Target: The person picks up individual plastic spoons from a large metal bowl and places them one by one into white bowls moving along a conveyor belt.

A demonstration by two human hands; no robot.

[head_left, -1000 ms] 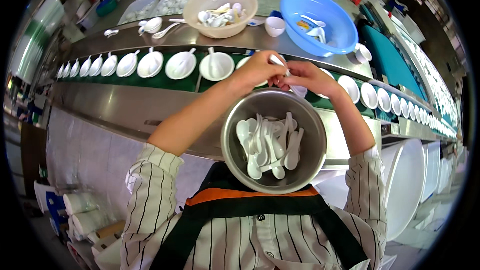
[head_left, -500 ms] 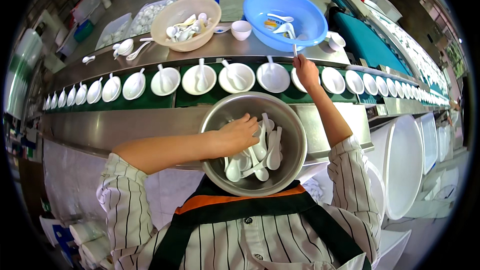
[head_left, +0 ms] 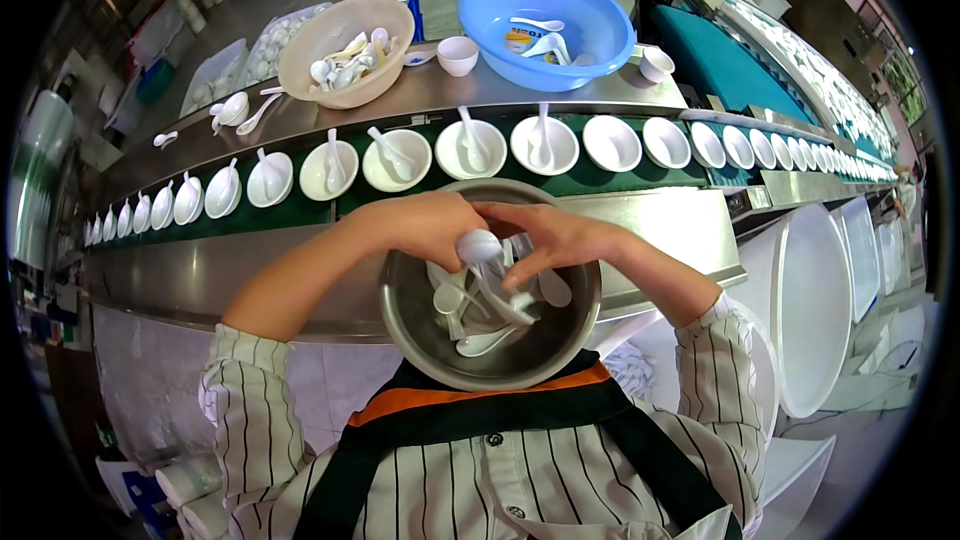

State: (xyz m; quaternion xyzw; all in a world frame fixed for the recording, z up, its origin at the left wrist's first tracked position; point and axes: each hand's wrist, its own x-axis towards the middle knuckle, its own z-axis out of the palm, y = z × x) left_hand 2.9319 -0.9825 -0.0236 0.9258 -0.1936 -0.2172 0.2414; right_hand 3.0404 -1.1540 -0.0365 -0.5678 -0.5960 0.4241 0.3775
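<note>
A round steel basin (head_left: 400,312) holding several white spoons (head_left: 487,342) rests against my apron. Over its far half, my left hand (head_left: 437,230) is curled with the fingers closed on a white spoon (head_left: 478,246), whose rounded end shows beside the knuckles. My right hand (head_left: 553,238) reaches in from the other side, thumb and forefinger apart, close to the left fingers and just above the spoons. It grips nothing that I can see. Beyond the basin, white bowls stand in a row on a green belt; the bowl (head_left: 557,162) straight ahead has a spoon leaning in it.
Right of that, a bowl (head_left: 612,143) stands without a spoon. Behind the belt, a metal ledge bears a beige basin (head_left: 300,60) of spoons, a small cup (head_left: 458,56), a blue basin (head_left: 480,15) and another cup (head_left: 657,65). Large white tubs (head_left: 815,310) stand at right.
My right hand has come back from the belt to the steel basin, letting go of a spoon now in a bowl. The bowls have shifted left. My left hand has lifted a spoon.
</note>
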